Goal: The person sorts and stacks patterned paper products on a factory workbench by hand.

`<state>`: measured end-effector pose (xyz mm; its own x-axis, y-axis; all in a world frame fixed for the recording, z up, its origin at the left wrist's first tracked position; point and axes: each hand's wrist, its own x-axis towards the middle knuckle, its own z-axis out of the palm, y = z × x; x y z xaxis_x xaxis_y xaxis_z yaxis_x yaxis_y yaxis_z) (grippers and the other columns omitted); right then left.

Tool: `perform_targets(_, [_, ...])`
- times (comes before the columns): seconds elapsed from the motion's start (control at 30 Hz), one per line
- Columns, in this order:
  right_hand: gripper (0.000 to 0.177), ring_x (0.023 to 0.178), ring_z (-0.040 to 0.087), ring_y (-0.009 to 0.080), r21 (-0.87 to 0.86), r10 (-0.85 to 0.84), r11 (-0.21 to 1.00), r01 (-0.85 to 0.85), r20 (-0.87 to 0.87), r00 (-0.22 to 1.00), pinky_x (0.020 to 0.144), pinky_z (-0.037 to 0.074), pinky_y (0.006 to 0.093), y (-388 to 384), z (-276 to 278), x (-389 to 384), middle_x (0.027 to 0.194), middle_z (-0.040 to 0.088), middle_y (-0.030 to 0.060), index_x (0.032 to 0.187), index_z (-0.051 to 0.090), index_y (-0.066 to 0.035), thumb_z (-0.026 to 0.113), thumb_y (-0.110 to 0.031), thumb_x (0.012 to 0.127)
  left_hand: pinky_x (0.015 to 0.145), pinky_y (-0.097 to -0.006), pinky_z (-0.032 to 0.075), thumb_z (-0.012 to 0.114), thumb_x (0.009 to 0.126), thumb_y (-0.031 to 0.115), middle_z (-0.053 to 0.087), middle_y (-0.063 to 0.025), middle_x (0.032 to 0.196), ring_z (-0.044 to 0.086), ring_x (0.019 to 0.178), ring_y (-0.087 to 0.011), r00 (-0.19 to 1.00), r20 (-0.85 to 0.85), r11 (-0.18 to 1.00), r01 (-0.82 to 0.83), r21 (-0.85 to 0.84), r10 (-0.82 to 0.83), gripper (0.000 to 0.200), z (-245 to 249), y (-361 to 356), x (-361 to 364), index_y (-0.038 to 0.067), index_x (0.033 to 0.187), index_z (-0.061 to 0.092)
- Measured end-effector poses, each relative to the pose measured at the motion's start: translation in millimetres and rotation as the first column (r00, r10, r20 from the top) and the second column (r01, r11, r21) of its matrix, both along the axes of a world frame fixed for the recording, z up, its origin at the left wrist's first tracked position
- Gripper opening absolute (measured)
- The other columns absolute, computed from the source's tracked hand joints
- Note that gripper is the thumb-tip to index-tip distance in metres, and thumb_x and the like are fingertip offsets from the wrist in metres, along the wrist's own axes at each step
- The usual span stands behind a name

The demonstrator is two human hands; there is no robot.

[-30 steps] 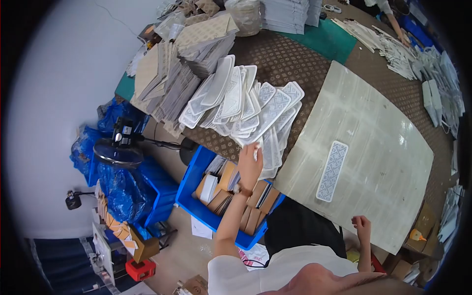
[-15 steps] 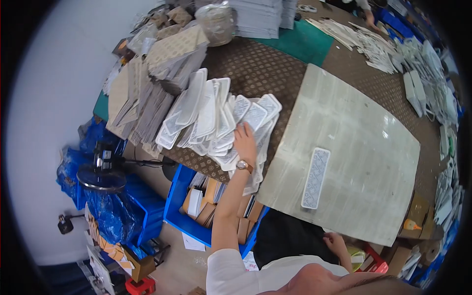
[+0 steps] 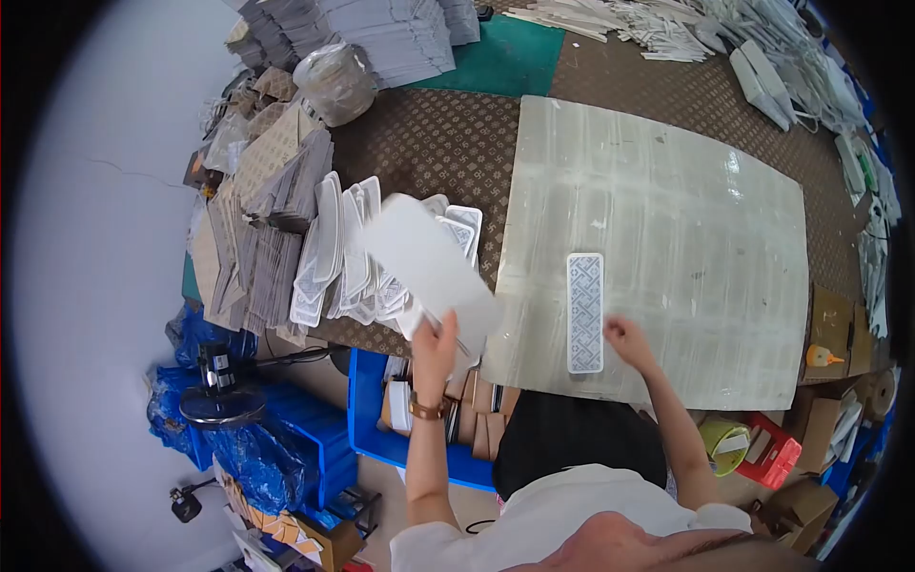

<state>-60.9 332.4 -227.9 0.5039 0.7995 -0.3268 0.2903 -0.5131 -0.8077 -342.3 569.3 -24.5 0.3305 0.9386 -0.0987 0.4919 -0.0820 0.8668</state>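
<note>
White card [image 3: 429,255] in left hand [image 3: 435,357], patterned card [image 3: 585,313] on board [image 3: 691,253]

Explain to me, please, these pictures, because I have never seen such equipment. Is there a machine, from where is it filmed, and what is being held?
There is no robot here: these are a person's own bare hands. Every picture comes from one camera worn on that person's head, looking forward and down, so you see their arms from above.

The left hand holds a plain pale sheet, which looks slightly blurred. Behind it in the view, a loose pile of cards lies on the brown patterned tabletop. The right hand is curled beside a long patterned card lying on a large pale board; I cannot tell whether they touch. Below the table edge stands a blue bin.
</note>
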Motion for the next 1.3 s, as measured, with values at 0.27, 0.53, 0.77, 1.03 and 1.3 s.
perform_targets(0.27, [0.048, 0.077, 0.056, 0.0238, 0.091, -0.227, 0.972, 0.217, 0.603, 0.764, 0.073, 0.049, 0.0344, 110, -110, 67, 0.092, 0.061, 0.0108, 0.119, 0.058, -0.004, 0.076, -0.023, 0.079, 0.074, -0.0395, 0.048, 0.060, 0.088, 0.016, 0.063, -0.0137, 0.104, 0.060, 0.084, -0.0293, 0.748, -0.155, 0.763, 0.643, -0.070, -0.645, 0.022, -70, -134, -37, 0.004, 0.107, 0.061])
perform_targets(0.53, [0.023, 0.054, 0.046, 0.0044, 0.140, -0.114, 0.971, 0.191, -0.433, 0.894, 0.047, 0.037, 0.0212, 141, 33, 12, 0.071, 0.058, -0.0015, 0.106, 0.056, -0.008, 0.069, -0.013, 0.088, 0.082, -0.0390, 0.047, 0.058, 0.087, 0.006, 0.049, -0.0070, 0.139, 0.058, 0.094, -0.0284, 0.717, -0.060, 0.711, 0.669, -0.218, -0.694, 0.033, -89, -199, -55, 0.011, 0.119, 0.059])
perform_targets(0.77, [0.023, 0.052, 0.046, 0.0039, 0.075, -0.086, 0.985, 0.155, -0.566, 0.820, 0.045, 0.037, 0.0207, 168, -6, -72, 0.071, 0.059, -0.0013, 0.108, 0.053, -0.008, 0.067, -0.011, 0.089, 0.080, -0.0409, 0.048, 0.061, 0.083, 0.002, 0.039, -0.0081, 0.148, 0.059, 0.091, -0.0293, 0.807, -0.130, 0.808, 0.538, -0.240, -0.576, 0.032, -85, -192, -59, 0.009, 0.114, 0.062])
perform_targets(1.03, [0.026, 0.053, 0.047, 0.0039, 0.064, -0.073, 0.990, 0.124, -0.521, 0.851, 0.045, 0.038, 0.0205, 168, -23, -93, 0.072, 0.061, -0.0008, 0.111, 0.052, -0.008, 0.066, -0.012, 0.090, 0.077, -0.0449, 0.049, 0.063, 0.082, 0.004, 0.023, -0.0099, 0.156, 0.063, 0.087, -0.0317, 0.886, -0.268, 0.920, 0.325, -0.221, -0.378, 0.023, -119, -190, -74, 0.008, 0.104, 0.068])
perform_targets(1.3, [0.027, 0.053, 0.047, 0.0036, 0.058, -0.065, 0.993, 0.106, -0.485, 0.872, 0.045, 0.038, 0.0202, 170, -29, -99, 0.073, 0.061, -0.0011, 0.112, 0.052, -0.009, 0.067, -0.013, 0.090, 0.076, -0.0449, 0.051, 0.065, 0.082, 0.005, 0.012, -0.0132, 0.159, 0.065, 0.085, -0.0349, 0.881, -0.321, 0.925, 0.268, -0.268, -0.348, 0.022, -149, -185, -74, 0.008, 0.103, 0.070])
